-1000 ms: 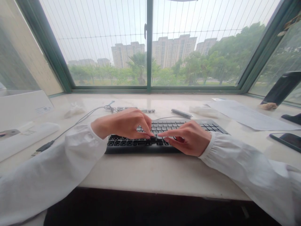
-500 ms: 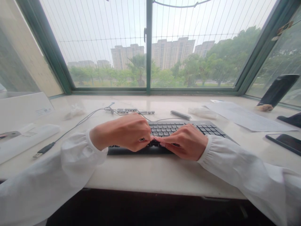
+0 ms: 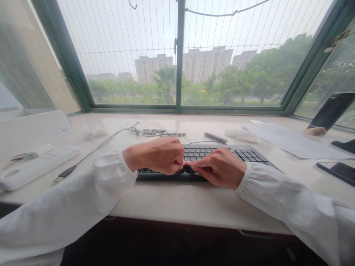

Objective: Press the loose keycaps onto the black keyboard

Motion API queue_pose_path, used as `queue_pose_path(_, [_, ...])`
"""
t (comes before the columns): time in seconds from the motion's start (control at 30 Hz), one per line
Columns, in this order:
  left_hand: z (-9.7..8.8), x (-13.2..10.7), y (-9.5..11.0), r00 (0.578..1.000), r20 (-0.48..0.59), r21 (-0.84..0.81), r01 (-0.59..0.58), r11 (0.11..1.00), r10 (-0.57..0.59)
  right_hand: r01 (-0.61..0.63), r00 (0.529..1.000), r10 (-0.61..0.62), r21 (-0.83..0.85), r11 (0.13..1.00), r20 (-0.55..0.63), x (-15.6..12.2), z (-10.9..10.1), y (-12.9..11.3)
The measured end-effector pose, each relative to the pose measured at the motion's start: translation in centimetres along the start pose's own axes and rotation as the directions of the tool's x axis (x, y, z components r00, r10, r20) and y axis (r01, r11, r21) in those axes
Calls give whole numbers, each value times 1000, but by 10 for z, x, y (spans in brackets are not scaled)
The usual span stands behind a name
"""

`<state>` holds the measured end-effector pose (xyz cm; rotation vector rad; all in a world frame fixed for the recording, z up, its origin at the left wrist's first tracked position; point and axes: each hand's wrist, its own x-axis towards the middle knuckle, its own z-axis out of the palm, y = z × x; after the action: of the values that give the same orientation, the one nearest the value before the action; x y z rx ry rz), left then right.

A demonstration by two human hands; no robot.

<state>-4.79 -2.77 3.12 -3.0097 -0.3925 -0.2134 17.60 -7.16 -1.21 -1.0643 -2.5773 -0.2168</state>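
1. Keyboard (image 3: pixel 251 154): black, lies flat at the middle of the tabletop (image 3: pixel 177 202), near its front edge. The left and middle keys are covered by the hands; the number pad on the right shows clear.
2. Left hand (image 3: pixel 156 157): fingers curled in, knuckles up, resting over the keyboard's left half. Thumb and forefinger tips are pinched together at the front key rows.
3. Right hand (image 3: pixel 220 168): same posture, fingers curled, tips pinched. Its tips touch those of the left hand over the keyboard's middle.
4. Cannot tell what sits between the fingertips; the fingers hide that spot.
5. White sleeves (image 3: pixel 83 201) cover both forearms and rest on the tabletop's front edge.
6. Cable (image 3: pixel 107 141): runs left from behind the keyboard; its plug (image 3: pixel 64 173) lies loose on the tabletop.
7. Row of loose keycaps (image 3: pixel 163 132) just beyond the keyboard, near the cable's knot.
8. Grey pen (image 3: pixel 215 137) lies behind the keyboard, to the right of the keycaps.
9. Left side: white box (image 3: pixel 33 127) and a crumpled wrapper (image 3: pixel 95 131).
10. Right side: paper (image 3: pixel 294 142), phone (image 3: pixel 337 171) face up, and a dark stand (image 3: pixel 331 109) by the window (image 3: pixel 124 55).
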Motion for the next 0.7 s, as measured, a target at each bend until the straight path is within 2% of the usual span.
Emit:
queue_pose_path(0.23, [3, 3, 2, 1000, -5, 28, 6, 1000, -5, 51, 999, -51, -100, 994, -2, 0, 1, -2])
queue_pose_path(0.43, [2, 3, 3, 1000, 24, -40, 18, 999, -18, 145, 988, -153, -200, 969, -27, 0, 6, -4])
queue_pose_path(0.7, [3, 1, -12, 998, 63, -269, 37, 963, -21, 94, 995, -95, -59, 994, -10, 2, 5, 0])
